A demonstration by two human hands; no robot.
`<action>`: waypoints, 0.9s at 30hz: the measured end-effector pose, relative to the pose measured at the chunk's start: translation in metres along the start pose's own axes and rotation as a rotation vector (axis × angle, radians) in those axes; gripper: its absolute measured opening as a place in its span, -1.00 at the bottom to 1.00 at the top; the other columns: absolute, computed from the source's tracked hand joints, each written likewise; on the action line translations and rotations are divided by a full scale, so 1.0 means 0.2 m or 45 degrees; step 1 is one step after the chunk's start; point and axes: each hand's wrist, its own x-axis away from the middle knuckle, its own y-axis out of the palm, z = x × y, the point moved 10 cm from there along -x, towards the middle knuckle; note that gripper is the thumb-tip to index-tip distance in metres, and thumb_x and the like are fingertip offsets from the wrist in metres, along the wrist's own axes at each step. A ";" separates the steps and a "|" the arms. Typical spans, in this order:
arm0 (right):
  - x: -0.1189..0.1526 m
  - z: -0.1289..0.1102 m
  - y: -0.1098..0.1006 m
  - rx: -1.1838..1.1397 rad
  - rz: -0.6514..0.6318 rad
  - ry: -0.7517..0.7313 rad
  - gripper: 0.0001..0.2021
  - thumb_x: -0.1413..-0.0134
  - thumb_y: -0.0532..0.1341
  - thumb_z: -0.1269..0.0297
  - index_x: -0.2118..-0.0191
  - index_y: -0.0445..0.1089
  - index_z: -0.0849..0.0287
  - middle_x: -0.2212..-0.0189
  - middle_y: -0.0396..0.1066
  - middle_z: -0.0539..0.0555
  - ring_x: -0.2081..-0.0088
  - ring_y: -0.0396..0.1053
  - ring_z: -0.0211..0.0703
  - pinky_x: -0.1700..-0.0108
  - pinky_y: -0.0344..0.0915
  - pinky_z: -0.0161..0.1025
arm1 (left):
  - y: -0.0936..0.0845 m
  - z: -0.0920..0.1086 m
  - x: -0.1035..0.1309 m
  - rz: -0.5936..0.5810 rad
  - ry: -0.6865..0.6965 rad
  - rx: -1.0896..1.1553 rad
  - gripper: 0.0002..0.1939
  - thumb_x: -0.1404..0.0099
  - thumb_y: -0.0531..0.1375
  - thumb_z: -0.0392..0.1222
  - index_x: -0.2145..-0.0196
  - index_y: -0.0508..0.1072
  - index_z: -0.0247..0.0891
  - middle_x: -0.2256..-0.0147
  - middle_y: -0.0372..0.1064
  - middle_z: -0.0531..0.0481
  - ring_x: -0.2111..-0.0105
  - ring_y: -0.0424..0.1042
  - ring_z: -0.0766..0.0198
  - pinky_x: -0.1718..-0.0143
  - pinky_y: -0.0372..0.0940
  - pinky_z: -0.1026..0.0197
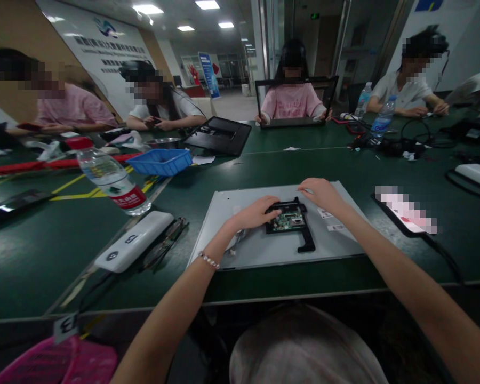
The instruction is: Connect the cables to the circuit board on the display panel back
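Observation:
A black bracket (309, 238) with a green circuit board (288, 222) lies on a flat grey metal panel (232, 202). At the bracket's left edge my left hand (256, 212) rests with its thumb and fingers apart, touching the frame beside the board. Just beyond the bracket's upper right, my right hand (320, 193) is closed, fingertips pinched together over the panel; what they hold, if anything, is too small to name. Under my left wrist lies a small clear plastic bag (237, 242). White labels (336, 228) are stuck to the panel beside my right forearm.
Left of the panel are a white power bank (135, 241), glasses (166, 242), a water bottle (114, 178) and a blue tray (160, 161). A phone (404, 212) with a cable lies right. Across the table, a person holds a black frame (296, 124); others sit nearby.

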 end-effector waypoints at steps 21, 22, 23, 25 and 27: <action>-0.01 -0.14 0.13 -0.232 -0.181 -0.083 -0.75 -0.18 0.09 0.36 0.26 0.54 0.19 0.22 0.54 0.13 0.16 0.45 -0.06 0.06 0.28 -0.20 | -0.01 0.03 -0.02 0.088 0.025 -0.062 -0.65 -0.36 -0.01 -0.14 -0.04 0.31 -0.30 -0.01 0.35 -0.18 -0.03 0.32 0.13 -0.09 0.19 0.07; -0.01 -0.14 0.11 -0.244 -0.183 -0.070 -0.75 -0.18 0.09 0.36 0.25 0.55 0.20 0.21 0.54 0.13 0.15 0.46 -0.05 0.06 0.29 -0.20 | -0.01 0.02 -0.02 0.088 0.021 -0.064 -0.64 -0.36 -0.01 -0.13 -0.05 0.31 -0.31 -0.01 0.34 -0.18 -0.04 0.31 0.13 -0.09 0.18 0.07; -0.01 -0.12 0.10 -0.250 -0.177 -0.051 -0.74 -0.17 0.09 0.35 0.23 0.55 0.21 0.19 0.54 0.14 0.13 0.45 -0.05 0.04 0.28 -0.20 | -0.01 0.02 -0.02 0.089 0.017 -0.066 -0.64 -0.37 -0.01 -0.13 -0.05 0.30 -0.31 -0.02 0.34 -0.18 -0.04 0.31 0.13 -0.10 0.18 0.07; 0.00 -0.08 0.05 -0.256 -0.149 0.007 -0.73 -0.15 0.11 0.35 0.15 0.53 0.23 0.13 0.52 0.15 0.07 0.43 -0.04 -0.01 0.27 -0.19 | 0.00 0.02 -0.02 0.092 0.008 -0.068 -0.62 -0.38 -0.02 -0.12 -0.07 0.29 -0.31 -0.04 0.32 -0.18 -0.06 0.29 0.13 -0.12 0.16 0.07; 0.01 -0.02 -0.01 -0.260 -0.141 0.081 -0.70 -0.12 0.12 0.36 0.07 0.49 0.24 0.08 0.50 0.16 0.04 0.42 -0.05 -0.04 0.27 -0.19 | 0.00 0.01 -0.01 0.093 0.001 -0.073 -0.61 -0.38 -0.03 -0.10 -0.08 0.28 -0.31 -0.06 0.31 -0.18 -0.07 0.28 0.13 -0.14 0.15 0.05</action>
